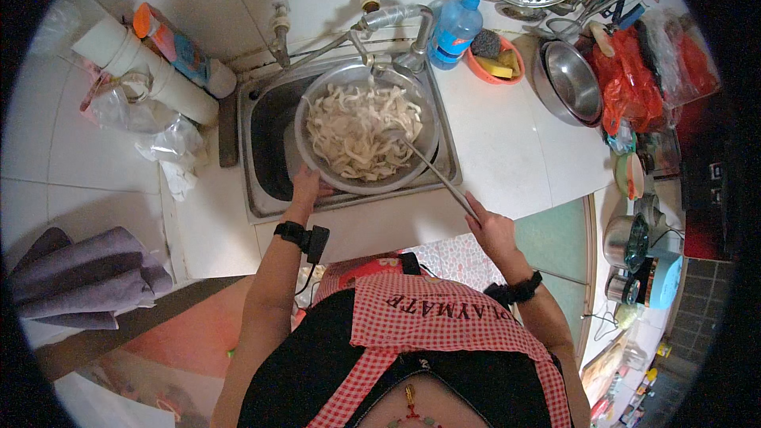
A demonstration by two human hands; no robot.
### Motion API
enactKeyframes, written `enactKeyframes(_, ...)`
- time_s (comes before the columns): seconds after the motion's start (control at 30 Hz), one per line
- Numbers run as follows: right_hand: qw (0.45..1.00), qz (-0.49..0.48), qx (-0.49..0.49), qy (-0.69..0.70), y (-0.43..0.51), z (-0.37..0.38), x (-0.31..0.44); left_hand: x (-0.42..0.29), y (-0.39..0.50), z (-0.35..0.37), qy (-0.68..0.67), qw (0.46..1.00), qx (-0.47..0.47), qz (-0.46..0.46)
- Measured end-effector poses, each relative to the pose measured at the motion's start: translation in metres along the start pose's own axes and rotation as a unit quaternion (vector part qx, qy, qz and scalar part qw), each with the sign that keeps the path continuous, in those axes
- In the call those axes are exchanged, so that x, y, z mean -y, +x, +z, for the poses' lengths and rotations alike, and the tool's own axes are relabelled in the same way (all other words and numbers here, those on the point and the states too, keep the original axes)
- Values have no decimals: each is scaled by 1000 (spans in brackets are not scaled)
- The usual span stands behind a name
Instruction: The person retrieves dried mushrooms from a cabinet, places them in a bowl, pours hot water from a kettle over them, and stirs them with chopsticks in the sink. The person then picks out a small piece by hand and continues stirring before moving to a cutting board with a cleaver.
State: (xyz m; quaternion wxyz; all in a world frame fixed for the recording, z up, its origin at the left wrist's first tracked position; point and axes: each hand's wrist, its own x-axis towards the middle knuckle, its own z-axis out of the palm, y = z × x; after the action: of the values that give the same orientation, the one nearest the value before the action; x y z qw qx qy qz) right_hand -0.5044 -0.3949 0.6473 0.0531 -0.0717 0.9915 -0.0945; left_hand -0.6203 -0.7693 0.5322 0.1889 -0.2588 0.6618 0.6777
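A large metal basin (305, 151) rests over the sink (267, 190), filled with pale, wet-looking strips of food (359, 131), perhaps sliced mushrooms. My left hand (308, 184) grips the basin's near left rim, thumb on top, with the other fingers partly hidden under it. In my right hand (492, 229) is the long handle of a metal utensil (443, 178). It slants up and left over the rim, and its head is mostly buried among the strips. The faucet (380, 59) stands at the basin's far edge, with its spout above the food.
Right of the faucet are a blue pump bottle (455, 32) and an orange basket (496, 71) with sponges and a scrubber. Nested metal bowls (571, 83) and red plastic bags (627, 77) sit farther right. White pipes (160, 86) and a cleaner bottle (184, 53) stand left of the sink.
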Motion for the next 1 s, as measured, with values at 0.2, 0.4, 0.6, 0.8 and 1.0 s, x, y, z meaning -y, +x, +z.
enactKeyframes(0.2,986,60,38,153,-11,-51,-13,5,3,-1,-37,998,-27,-46)
enactKeyframes(0.4,983,14,-6,184,65,-45,-11,11,6,-2,-8,999,-17,-47)
enactKeyframes(0.6,968,-2,73,241,156,-16,10,13,12,-1,-23,998,-30,-52)
enactKeyframes(0.8,979,-159,118,47,161,-59,36,17,8,-1,-65,998,2,1)
enactKeyframes(1.0,964,-228,54,-128,102,-94,36,4,-2,-2,-34,999,-1,-23)
